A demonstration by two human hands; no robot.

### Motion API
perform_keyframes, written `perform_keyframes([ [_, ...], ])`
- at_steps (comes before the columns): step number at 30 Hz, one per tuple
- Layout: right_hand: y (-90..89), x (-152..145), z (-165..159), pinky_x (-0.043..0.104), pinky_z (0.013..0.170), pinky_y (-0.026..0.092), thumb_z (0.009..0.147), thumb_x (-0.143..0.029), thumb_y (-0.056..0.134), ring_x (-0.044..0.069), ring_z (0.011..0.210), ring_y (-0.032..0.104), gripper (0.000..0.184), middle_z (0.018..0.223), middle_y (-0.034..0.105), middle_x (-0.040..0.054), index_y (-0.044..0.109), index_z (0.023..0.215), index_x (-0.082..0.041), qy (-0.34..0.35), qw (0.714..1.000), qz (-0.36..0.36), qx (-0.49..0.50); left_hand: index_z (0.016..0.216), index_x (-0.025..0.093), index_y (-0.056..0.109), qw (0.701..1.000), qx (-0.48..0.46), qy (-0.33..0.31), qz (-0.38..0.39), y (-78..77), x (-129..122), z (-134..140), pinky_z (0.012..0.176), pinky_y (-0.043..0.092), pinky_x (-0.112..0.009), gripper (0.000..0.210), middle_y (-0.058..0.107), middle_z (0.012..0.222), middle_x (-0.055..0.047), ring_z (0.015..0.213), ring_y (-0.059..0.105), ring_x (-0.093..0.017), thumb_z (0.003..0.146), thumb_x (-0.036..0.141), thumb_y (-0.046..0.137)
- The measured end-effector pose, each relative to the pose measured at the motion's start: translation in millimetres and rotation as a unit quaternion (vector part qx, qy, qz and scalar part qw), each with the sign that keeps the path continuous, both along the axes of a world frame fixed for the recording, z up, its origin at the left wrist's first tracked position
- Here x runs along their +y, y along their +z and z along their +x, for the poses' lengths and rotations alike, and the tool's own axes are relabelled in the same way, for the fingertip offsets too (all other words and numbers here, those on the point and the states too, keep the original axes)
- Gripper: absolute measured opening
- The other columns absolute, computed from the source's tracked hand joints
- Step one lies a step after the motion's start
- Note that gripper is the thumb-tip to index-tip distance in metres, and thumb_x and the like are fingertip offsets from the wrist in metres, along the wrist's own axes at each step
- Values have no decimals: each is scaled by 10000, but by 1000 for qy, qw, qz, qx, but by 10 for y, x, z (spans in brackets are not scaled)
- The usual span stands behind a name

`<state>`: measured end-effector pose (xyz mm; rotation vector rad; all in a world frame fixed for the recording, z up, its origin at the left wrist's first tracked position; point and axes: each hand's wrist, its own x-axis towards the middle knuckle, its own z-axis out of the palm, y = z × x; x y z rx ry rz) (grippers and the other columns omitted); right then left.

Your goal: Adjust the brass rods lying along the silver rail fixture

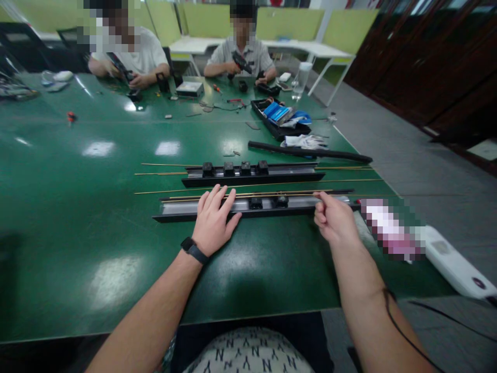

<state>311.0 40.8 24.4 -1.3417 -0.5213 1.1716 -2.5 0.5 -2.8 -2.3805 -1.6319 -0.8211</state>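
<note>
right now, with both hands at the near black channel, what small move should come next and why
Perhaps nudge the nearest golden rod gently with the right hand to line it up along the near black channel: that hand is curled at the rod, while the left hand lies spread across the channel.

Left hand (215,220) outstretched, right hand (334,217) curled
</note>
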Motion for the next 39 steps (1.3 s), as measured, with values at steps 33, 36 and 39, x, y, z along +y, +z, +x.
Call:
perform_keyframes([
  [33, -49, -7, -32, 154, 257, 197, 841, -282, 748, 46, 286, 335, 155, 473, 511, -68, 714, 896, -141, 7, 1000, 15, 2, 1538, 180, 488, 1000, -1, 7, 6, -8, -3, 6, 1268, 252, -536, 583, 510, 1575, -167, 1544, 364, -332, 1005, 402, 570],
  [36, -52, -15, -71, 148, 262, 198, 826, -310, 782, 43, 289, 341, 203, 474, 510, -66, 718, 906, -135, 33, 999, 7, 4, 1540, 182, 484, 1000, -2, 7, 7, -7, -2, 5, 1270, 246, -533, 585, 507, 1578, -164, 1547, 359, -328, 1004, 399, 573],
  [39, -57, -19, -88, 146, 265, 203, 823, -326, 792, 42, 292, 343, 224, 478, 512, -67, 720, 917, -136, 46, 999, 4, 4, 1536, 170, 487, 1000, 3, 5, 8, -7, 3, 4, 1270, 245, -528, 583, 507, 1576, -169, 1544, 363, -328, 1008, 405, 567],
])
